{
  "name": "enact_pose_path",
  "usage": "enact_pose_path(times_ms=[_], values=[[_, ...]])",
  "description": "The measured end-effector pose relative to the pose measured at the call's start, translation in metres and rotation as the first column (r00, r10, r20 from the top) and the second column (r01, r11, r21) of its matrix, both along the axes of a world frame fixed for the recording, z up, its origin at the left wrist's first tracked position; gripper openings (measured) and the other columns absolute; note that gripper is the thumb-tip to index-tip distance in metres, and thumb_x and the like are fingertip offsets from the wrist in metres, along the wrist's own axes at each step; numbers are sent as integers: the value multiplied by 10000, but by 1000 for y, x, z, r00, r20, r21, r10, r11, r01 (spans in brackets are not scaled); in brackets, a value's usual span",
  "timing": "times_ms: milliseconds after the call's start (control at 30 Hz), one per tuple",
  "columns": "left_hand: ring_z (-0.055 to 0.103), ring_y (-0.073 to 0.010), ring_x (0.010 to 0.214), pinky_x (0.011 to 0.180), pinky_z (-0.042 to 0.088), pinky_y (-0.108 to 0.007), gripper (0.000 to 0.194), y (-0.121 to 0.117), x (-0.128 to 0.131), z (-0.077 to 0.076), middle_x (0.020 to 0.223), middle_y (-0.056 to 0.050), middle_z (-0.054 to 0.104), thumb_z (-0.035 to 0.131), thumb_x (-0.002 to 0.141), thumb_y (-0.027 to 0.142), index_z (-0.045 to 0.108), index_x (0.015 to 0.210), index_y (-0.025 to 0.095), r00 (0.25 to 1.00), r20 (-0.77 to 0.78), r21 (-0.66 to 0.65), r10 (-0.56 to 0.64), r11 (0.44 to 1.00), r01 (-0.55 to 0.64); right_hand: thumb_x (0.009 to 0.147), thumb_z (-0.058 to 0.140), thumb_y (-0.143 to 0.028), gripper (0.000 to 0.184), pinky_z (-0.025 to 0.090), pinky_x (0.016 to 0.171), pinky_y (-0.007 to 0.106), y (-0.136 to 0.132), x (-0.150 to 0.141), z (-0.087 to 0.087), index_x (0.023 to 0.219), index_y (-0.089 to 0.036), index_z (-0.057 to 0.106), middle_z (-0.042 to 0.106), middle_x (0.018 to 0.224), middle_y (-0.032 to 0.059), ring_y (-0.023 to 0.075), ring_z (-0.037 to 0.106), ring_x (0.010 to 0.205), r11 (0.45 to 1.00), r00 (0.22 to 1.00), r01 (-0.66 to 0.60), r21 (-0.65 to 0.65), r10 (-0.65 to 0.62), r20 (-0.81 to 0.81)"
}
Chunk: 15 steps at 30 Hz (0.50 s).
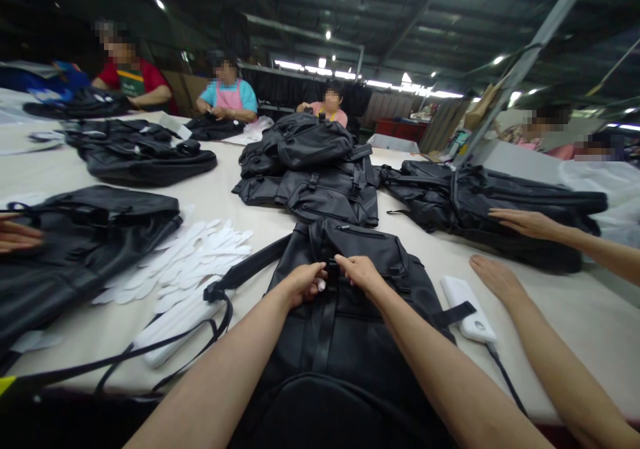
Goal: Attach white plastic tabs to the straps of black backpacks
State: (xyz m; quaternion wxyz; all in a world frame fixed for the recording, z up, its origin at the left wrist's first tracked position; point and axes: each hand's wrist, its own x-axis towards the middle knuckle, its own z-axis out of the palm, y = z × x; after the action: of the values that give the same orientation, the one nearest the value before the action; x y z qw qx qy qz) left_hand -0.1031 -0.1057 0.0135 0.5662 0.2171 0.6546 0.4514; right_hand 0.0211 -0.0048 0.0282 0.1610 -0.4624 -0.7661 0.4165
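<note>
in the head view, the left hand [306, 283] and right hand [356, 272], fingers pinched nearly closed, grip the small black buckle [332, 263] on the black leather-like backpack [350, 329] lying on the pale tabletop [565, 322].

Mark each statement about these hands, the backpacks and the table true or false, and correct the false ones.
1. The wearer's left hand and right hand are both at the nearest black backpack. True.
2. Those two hands are at opposite edges of it. False: they are close together, near its middle.
3. The loose white pieces lie to its left. True.
4. The white device on the right sits on top of it. False: it lies on the table.
5. The bags beyond it are piled up. True.
</note>
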Motion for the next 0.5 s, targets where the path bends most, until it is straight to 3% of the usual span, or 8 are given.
enact_pose_path(times_ms=[100, 233, 433, 500], values=[[294, -53, 305, 360, 146, -191, 294, 4, -1, -1, 434, 46, 437, 450, 809, 422, 537, 743, 149, 1000, 13, -39, 14, 999, -14, 691, 590, -429, 365, 242, 385, 223, 5, -12, -2, 465, -153, 514, 395, 366, -36, 68, 327, 336, 997, 1000, -18, -76, 19, 15], [286, -50, 295, 365, 139, -189, 315, 12, -1, -5, 411, 50, 420, 472, 798, 450, 496, 666, 165, 1000, 16, -79, 14, 997, -13, 694, 586, -365, 279, 234, 391, 222, -8, -12, 0, 528, -149, 528, 368, 384, -58, 65, 296, 355, 992, 998, -39, -122, 32, -59], [228, -40, 287, 363, 106, -213, 403, 16, 2, -4, 348, 74, 338, 640, 649, 501, 433, 522, 180, 999, -11, -22, -52, 998, 51, 683, 602, -358, 243, 334, 548, 197, -47, 19, -3, 565, -151, 554, 470, 548, -34, 79, 412, 551, 978, 941, -202, 50, 208, -266], [239, -43, 294, 366, 100, -219, 363, 13, 5, -4, 356, 77, 349, 665, 625, 480, 479, 557, 175, 998, -46, 29, -52, 998, 53, 706, 569, -392, 278, 323, 519, 197, -52, 27, -5, 562, -158, 526, 455, 536, -33, 77, 402, 523, 979, 940, -201, 23, 200, -276]])
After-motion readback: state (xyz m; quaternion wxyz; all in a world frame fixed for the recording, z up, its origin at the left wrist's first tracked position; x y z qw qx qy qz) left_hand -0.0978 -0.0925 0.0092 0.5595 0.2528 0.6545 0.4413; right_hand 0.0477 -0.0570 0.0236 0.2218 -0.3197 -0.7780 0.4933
